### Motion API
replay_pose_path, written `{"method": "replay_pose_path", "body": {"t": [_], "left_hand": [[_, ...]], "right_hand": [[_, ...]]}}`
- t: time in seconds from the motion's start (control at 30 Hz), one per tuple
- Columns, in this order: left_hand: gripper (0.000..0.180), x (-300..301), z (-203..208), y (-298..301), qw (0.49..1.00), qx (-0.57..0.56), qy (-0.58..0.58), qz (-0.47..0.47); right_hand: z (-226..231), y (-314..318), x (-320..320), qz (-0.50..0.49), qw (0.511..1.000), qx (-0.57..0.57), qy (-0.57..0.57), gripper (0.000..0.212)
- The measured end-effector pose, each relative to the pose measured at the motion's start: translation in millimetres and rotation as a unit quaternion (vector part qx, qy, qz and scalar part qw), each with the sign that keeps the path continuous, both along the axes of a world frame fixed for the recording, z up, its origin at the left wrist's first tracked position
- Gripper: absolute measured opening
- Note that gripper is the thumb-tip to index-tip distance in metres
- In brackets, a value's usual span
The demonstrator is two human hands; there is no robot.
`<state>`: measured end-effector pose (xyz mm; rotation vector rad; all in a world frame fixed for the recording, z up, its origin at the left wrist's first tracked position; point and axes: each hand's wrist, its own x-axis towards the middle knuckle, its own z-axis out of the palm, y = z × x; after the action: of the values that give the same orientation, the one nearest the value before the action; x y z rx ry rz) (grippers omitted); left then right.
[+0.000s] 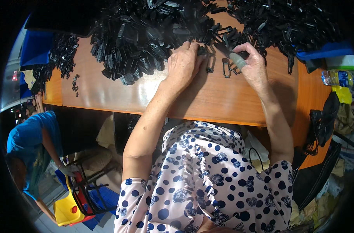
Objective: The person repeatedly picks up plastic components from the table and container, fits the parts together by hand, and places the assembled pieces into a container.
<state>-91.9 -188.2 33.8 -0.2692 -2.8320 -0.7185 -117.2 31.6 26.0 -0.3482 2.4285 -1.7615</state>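
My left hand (183, 65) is at the front edge of a big heap of black plastic clip-like pieces (134, 42). Its fingers are bent together, and a dark piece (202, 51) shows between fingertips and thumb. To the right, my right hand (255, 69) is held over the table with thumb and forefinger apart. A grey-green cover wraps its thumb; the other fingers are mostly hidden. Between the hands lie loose black oblong frames, one (210, 65) beside my left thumb and another (226, 68) near my right thumb.
A second black heap (278, 23) covers the back right of the brown wooden table (118, 93). Small dark bits (75, 85) lie at left. A plastic bottle (339, 78) is at far right. At lower left, a person in blue (33, 132) bends over a yellow chair (68, 207).
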Motion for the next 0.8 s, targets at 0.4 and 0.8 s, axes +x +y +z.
{"method": "replay_pose_path", "body": {"t": [0.4, 0.8], "left_hand": [[0.019, 23.6, -10.2, -28.1, 0.956, 0.201, -0.215, 0.019], [0.023, 88.1, -16.8, -40.5, 0.875, 0.46, -0.137, 0.062]], "right_hand": [[16.7, -8.9, 25.1, 0.061, 0.943, -0.228, -0.235, 0.021], [14.9, -42.9, 53.5, 0.111, 0.894, -0.315, -0.298, 0.024]]}}
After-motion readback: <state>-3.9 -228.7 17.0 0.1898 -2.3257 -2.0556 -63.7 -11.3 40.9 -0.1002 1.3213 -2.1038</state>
